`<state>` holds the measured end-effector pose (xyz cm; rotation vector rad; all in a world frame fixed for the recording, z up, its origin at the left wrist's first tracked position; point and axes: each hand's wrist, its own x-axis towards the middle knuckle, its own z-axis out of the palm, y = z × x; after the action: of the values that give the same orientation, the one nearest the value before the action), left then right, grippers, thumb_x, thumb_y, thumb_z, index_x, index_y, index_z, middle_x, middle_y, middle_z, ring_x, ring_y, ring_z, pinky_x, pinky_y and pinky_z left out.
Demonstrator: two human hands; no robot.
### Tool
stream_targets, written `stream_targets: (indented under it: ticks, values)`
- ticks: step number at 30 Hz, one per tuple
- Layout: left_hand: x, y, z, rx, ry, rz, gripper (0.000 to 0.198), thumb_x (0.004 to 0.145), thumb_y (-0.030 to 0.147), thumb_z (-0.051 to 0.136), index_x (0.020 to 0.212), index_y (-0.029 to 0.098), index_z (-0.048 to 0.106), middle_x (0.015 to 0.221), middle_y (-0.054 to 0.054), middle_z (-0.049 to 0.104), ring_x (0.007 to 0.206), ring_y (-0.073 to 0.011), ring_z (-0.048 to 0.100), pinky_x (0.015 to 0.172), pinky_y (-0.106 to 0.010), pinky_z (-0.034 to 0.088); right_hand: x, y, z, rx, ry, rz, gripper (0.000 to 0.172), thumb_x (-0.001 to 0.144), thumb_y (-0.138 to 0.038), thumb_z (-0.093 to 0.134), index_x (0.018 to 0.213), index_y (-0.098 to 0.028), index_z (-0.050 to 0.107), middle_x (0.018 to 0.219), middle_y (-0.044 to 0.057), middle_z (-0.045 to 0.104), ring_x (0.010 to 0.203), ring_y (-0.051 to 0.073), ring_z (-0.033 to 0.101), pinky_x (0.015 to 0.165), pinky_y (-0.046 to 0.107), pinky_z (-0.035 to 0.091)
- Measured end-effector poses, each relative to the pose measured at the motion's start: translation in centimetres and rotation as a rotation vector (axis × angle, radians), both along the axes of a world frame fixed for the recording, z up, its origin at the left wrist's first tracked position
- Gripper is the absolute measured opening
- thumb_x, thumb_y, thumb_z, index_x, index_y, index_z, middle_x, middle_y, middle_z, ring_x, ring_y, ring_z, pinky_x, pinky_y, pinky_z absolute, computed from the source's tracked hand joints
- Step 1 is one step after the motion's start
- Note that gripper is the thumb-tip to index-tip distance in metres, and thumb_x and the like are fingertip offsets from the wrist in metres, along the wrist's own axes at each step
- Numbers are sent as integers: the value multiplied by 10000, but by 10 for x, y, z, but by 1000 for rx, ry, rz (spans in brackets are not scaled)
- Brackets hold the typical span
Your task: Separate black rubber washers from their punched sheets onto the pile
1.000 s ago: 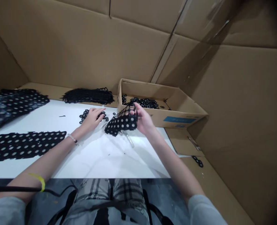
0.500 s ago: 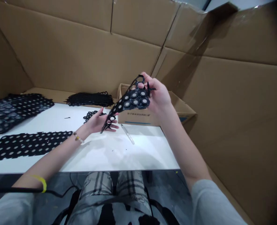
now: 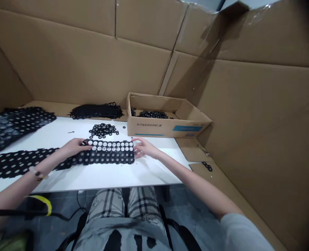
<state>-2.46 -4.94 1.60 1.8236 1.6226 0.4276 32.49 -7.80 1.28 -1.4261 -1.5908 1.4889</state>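
A black perforated rubber-like sheet (image 3: 110, 156) with rows of round spots lies flat on the white table. Along its far side, two rows of spots look bright white; the nearer rows are dull grey. At the sheet's left end my left hand (image 3: 76, 146) is closed, thumb and fingers on the far corner. My right hand (image 3: 146, 149) holds the right edge, its fingers slightly bent around it. The left part of the sheet overlaps another spotted black sheet (image 3: 21, 161). Just beyond it sits a pile of small black rings (image 3: 102, 130).
An open cardboard box (image 3: 154, 126) holding black rings stands at the back. A stack of black strips (image 3: 96, 111) and a heap of spotted sheets (image 3: 15, 123) lie to the left. Scissors (image 3: 203, 150) and a few joined rings (image 3: 207, 166) rest at right. Cardboard walls (image 3: 78, 62) surround the table.
The spotted sheet, hanging bent from my raised right hand before, is now flat on the table. My right hand came down; my left hand moved left and closed on the sheet's end.
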Motion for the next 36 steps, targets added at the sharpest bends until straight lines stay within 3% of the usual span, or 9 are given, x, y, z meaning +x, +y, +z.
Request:
stream_targets:
  ticks: [5,9,11,14,19,23,25,30,36]
  values:
    - [-5,4,4,230,533,-99,572,770,552,497,1132,138,654,991,-162,711,908,-363,639,773,-400,470,6,10,-1,586,-831,57,290,912,-233,462,1172,-199,585,1158,131,651,1068,262,617,894,373,467]
    - [25,2,16,512,611,-128,564,876,448,370,1306,124,540,1223,-187,622,1095,-389,562,898,-470,438,-2,12,-10,529,-1066,87,463,892,-344,508,1323,-179,476,1162,182,646,1057,320,618,839,391,471]
    - [54,5,13,440,464,-304,527,882,460,398,1264,146,579,1249,-143,622,1133,-324,559,960,-407,427,-7,15,-15,509,-1075,89,492,875,-256,501,1356,-171,441,1138,189,656,1041,322,625,834,399,465]
    - [103,11,-5,338,338,-500,531,870,476,462,1271,150,581,1292,-130,597,1154,-288,549,1001,-364,403,-1,21,-13,484,-1034,113,462,829,-176,510,1290,-195,522,1081,155,688,1023,301,636,829,377,461]
    - [154,14,-38,379,269,-532,512,872,423,498,1301,149,548,1279,-147,575,1162,-326,505,1001,-411,380,46,24,11,366,-816,177,304,852,-201,431,994,-216,699,875,51,724,774,167,665,685,252,477]
    - [160,18,-47,328,180,-468,432,831,380,554,1172,119,598,1115,-165,644,1018,-292,594,879,-356,438,75,18,25,38,114,57,340,808,-248,525,1128,-196,627,1061,85,701,706,117,646,570,208,462]
    - [157,21,-45,279,158,-493,317,827,399,550,973,138,656,934,-121,694,848,-250,635,756,-307,455,75,15,24,-7,342,-27,373,720,-260,675,1082,-209,603,1066,77,697,701,106,642,548,189,446]
    - [147,32,-34,292,53,-498,352,883,469,436,808,184,628,820,-68,696,762,-215,619,691,-276,420,39,14,2,152,353,-122,341,761,-483,663,738,-181,506,558,-33,584,506,76,539,473,165,359]
    - [147,38,-29,67,-86,-439,401,801,560,534,886,179,623,841,-45,707,802,-224,631,719,-276,424,18,25,-15,66,293,-13,462,843,-609,440,958,-178,562,590,-2,618,525,116,576,464,191,358]
